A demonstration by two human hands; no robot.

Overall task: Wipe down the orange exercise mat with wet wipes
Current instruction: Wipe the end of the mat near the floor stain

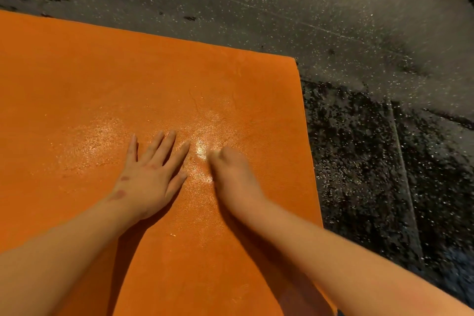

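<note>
The orange exercise mat [128, 79] lies flat on a dark speckled floor [359, 33] with its far right corner in view, and a wet sheen [102, 141] glistens across the patch around the hands. The left hand [151, 174] rests palm down on the mat, fingers straight and spread, holding nothing. The right hand [230, 174], just beside it, is blurred; its fingers look curled over a pale scrap at their tips, which I take for the wet wipe [208, 155], bunched small against the mat. The risks, as I judge them: a wipe balled this tight covers little with each pass, so strips near the right edge and the duller far end could be missed; the damp surface could let the bracing palm slide; and hard rubbing near the edge could ruck or shift the mat on the floor. No packet, tub or bin is in view, so where fresh wipes come from cannot be told
</note>
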